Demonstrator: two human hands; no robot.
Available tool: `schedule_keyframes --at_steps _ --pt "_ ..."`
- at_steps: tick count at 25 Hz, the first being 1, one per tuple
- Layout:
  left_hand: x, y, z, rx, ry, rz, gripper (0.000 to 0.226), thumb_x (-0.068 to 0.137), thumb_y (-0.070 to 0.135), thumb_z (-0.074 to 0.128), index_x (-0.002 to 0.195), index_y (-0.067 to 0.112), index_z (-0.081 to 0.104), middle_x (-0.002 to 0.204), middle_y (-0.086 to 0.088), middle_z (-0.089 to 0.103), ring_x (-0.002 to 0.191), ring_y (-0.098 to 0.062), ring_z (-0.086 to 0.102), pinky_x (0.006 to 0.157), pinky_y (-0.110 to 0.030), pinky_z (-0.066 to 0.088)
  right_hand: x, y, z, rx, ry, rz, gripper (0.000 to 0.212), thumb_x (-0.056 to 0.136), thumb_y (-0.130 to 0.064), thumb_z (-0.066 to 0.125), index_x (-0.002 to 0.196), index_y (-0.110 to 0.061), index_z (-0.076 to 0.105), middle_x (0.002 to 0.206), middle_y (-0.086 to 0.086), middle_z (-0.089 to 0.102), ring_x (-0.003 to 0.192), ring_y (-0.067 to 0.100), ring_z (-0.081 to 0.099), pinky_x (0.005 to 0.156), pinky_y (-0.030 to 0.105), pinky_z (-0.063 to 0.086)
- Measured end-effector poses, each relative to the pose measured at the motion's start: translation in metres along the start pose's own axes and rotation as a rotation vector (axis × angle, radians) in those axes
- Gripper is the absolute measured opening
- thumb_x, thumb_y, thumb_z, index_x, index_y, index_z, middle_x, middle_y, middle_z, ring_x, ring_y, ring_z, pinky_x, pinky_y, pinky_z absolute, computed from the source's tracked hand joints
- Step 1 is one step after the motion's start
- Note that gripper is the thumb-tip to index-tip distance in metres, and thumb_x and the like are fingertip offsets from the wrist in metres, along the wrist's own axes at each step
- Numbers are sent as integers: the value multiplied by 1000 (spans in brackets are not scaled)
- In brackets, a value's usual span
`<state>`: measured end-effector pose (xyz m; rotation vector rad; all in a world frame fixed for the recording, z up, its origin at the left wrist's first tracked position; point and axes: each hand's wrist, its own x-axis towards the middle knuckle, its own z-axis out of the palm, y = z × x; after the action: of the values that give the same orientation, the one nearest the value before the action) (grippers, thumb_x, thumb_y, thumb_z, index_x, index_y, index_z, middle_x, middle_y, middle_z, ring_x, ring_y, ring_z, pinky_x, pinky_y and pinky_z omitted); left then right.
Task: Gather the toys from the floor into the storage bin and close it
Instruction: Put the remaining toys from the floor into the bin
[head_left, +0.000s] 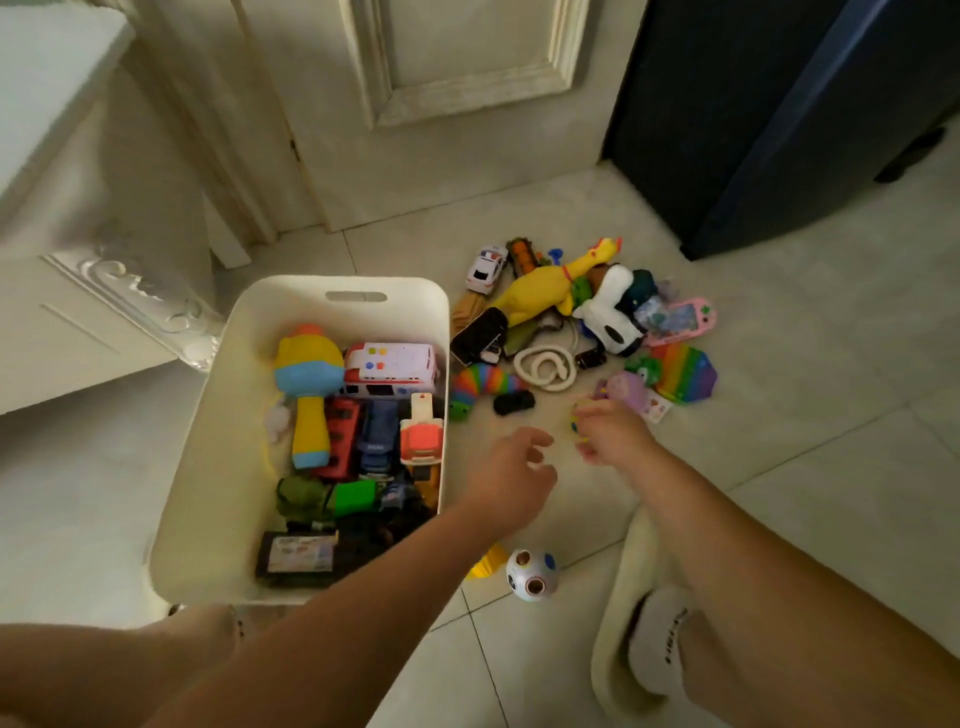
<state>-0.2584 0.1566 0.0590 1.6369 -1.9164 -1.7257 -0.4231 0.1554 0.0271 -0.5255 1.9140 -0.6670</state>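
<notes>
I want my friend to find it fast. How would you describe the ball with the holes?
Start at the big white storage bin on the floor and go to its near right corner. Just past that corner, alone on the tiles between the two arms, sits a small white ball. Unlike the other toys, it is round with coloured holes and lies far from the pile.

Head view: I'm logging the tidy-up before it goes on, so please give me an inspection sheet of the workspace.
Surface: pale tiled floor, dimly lit.
Job's things: white storage bin, open, partly filled with toy vehicles and a yellow toy microphone; no lid seen. Pile of toys on the floor right of it, including a rubber chicken, rainbow pop toy and white toy snake; a ball with holes lies nearer the person.
Clutter: nothing seen.
Hands: left hand open, empty; right hand pinching a small blurred toy.
Cables: nothing seen.
Surroundings: cream door, dark blue furniture.
</notes>
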Motion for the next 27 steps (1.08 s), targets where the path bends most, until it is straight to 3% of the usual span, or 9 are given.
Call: schedule_keyframes --at_steps 2,4,7,11,14,17,19,24,27 --pt "16 -25 23 228 -32 -103 42 88 22 59 130 24 52 127 -6 51 112 -22 55 94 -30 48 12 25 -3 109 9 87 15 92 -7 51 99 -19 55 81 12 52 55 17 55 54 25 47" --pt "29 -43 34 376 -53 -188 47 88 26 59 133 24 48 133 -8 46 121 -25 50 101 -29 43 27 44 -1 -12 103 54 24 85 -12 55 103 -27 61 101 18 54 76 28 60 68 34 49" --pt "42 -60 41 629 -118 -224 51 87 34 60 136 28 44 135 -7 43 125 -26 43 104 -34 39 37 54 0 -264 222 -57 54 89 -18 60 141 -25 45 131 18 41 111 37 53 93 36 46" --pt "46 -75 48 748 -264 -250 75 74 60 64 140 33 40 141 -3 33 134 -28 29 109 -44 33 66 59 -4 -577 112 -170 82 83 -35 70 150 -33 22 157 6 12 133 37 35 105 43 39" --pt "46 -86 53 753 -350 -257 98 53 79 62 138 38 38 146 -2 26 137 -29 23 110 -53 29 82 65 -2 -668 77 -203 84 82 -36 71 150 -33 21 157 4 11 132 37 36 103 44 39" --pt "42 -91 62 795 -436 -283 99 58 76 68 142 38 32 154 -2 10 144 -33 6 109 -65 23 81 63 6 -539 209 -192 70 77 -30 78 135 -24 40 142 11 28 117 38 46 95 41 43" --pt "36 -92 68 811 -415 -292 94 58 74 71 139 40 36 151 1 11 143 -32 4 105 -70 25 81 64 9 -471 257 -179 60 76 -27 79 124 -14 45 135 13 34 113 39 49 93 42 44" --pt "30 -104 79 839 -279 -284 77 56 66 75 123 38 49 133 4 24 130 -23 23 96 -57 41 86 71 3 -361 246 -112 50 81 -24 74 115 -9 41 127 15 48 109 40 55 89 46 48" --pt "31 -104 77 803 -213 -205 78 62 53 76 130 33 43 129 5 34 125 -20 32 94 -45 46 82 67 0 -91 155 -26 64 77 -23 75 129 -18 38 131 10 47 111 32 55 90 41 50"
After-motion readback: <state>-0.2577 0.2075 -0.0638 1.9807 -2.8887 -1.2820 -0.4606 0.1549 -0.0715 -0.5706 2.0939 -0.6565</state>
